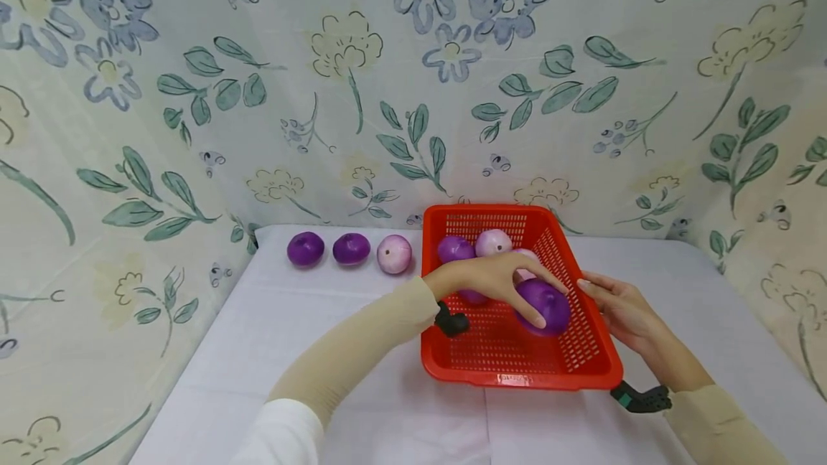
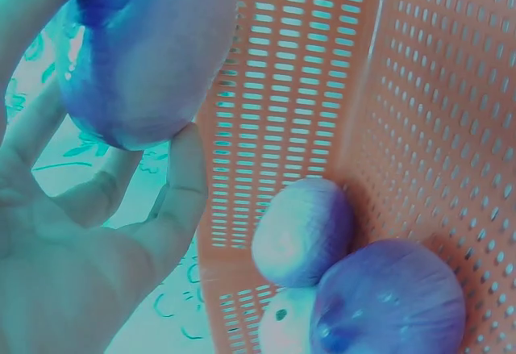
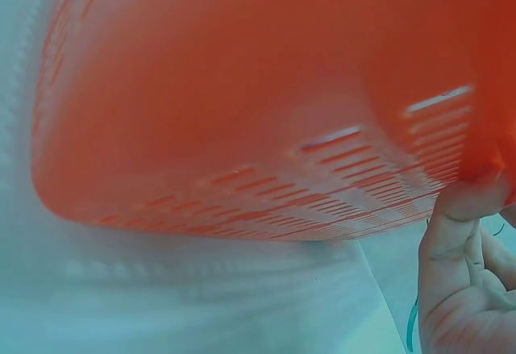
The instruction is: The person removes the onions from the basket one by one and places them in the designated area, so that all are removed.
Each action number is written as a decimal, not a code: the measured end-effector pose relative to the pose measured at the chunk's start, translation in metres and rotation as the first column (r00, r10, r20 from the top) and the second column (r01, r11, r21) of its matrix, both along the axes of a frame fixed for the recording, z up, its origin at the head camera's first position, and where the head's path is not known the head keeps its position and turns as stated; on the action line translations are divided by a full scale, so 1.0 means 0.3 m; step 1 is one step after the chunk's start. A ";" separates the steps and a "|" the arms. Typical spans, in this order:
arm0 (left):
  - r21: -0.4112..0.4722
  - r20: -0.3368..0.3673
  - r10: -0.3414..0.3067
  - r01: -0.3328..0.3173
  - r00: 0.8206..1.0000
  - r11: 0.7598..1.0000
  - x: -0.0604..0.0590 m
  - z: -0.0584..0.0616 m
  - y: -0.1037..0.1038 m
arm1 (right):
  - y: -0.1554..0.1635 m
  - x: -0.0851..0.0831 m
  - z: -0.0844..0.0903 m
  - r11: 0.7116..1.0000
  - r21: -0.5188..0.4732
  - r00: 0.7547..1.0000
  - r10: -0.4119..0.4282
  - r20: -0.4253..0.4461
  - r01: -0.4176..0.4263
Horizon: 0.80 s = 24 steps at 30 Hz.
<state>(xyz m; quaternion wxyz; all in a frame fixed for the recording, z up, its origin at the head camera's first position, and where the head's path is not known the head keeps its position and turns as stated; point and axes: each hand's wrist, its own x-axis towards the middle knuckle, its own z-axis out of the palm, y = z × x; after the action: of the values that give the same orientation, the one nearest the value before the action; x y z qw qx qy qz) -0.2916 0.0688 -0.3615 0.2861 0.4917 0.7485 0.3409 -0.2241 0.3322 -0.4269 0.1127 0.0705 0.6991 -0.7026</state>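
My left hand (image 1: 517, 284) reaches over the red plastic basket (image 1: 517, 372) and grips a dark purple onion (image 1: 550, 307) from above, holding it just over the basket's right half. In the left wrist view the onion (image 2: 145, 56) sits between my fingers (image 2: 181, 177) and the palm. Several more onions lie at the basket's far end, among them a purple one (image 1: 454, 248) and a pale pink one (image 1: 493, 242). My right hand (image 1: 607, 296) rests with straight fingers against the basket's right rim; its thumb (image 3: 458, 233) touches the outside wall (image 3: 242, 112).
Three onions lie in a row on the white table left of the basket: two purple (image 1: 306, 248) (image 1: 352, 248) and one pale pink (image 1: 394, 253). A flowered cloth (image 1: 413, 92) hangs close behind and on both sides.
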 end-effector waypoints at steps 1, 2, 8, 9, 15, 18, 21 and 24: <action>0.006 -0.013 0.005 -0.005 1.000 1.000 0.002 0.007 -0.008 | 0.000 0.000 0.000 1.000 -0.002 1.000 -0.002 0.001 0.002; 0.014 -0.022 0.008 -0.008 1.000 1.000 0.004 0.013 -0.017 | 0.000 0.000 0.000 1.000 -0.002 1.000 -0.004 0.001 0.004; 0.105 -0.009 0.023 -0.022 1.000 0.994 0.013 0.033 -0.077 | -0.004 0.004 0.002 1.000 -0.020 1.000 -0.018 0.006 0.018; 0.122 -0.005 0.029 -0.028 1.000 0.992 0.013 0.034 -0.089 | -0.004 0.005 0.002 0.999 -0.026 1.000 -0.021 0.006 0.021; 0.141 0.014 0.164 -0.164 0.986 0.976 0.014 0.045 -0.176 | -0.002 0.003 -0.004 0.999 -0.037 1.000 -0.025 -0.001 0.025; 0.159 -0.011 0.208 -0.204 0.978 0.966 0.002 0.048 -0.220 | -0.001 0.000 -0.004 0.999 -0.026 1.000 -0.026 -0.004 0.025; 0.180 -0.022 0.231 -0.223 0.973 0.958 -0.012 0.051 -0.266 | -0.001 -0.001 -0.004 0.999 -0.025 1.000 -0.025 -0.005 0.025; 0.199 -0.004 0.239 -0.234 0.971 0.952 -0.022 0.054 -0.315 | 0.001 0.002 -0.006 0.999 -0.034 1.000 -0.027 -0.004 0.026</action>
<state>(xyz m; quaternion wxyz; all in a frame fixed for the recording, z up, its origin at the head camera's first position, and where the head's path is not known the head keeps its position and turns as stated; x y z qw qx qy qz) -0.2981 -0.0256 -0.3454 0.1825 0.4292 0.7684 0.4381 -0.2236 0.3326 -0.4288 0.1032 0.0764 0.6862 -0.7160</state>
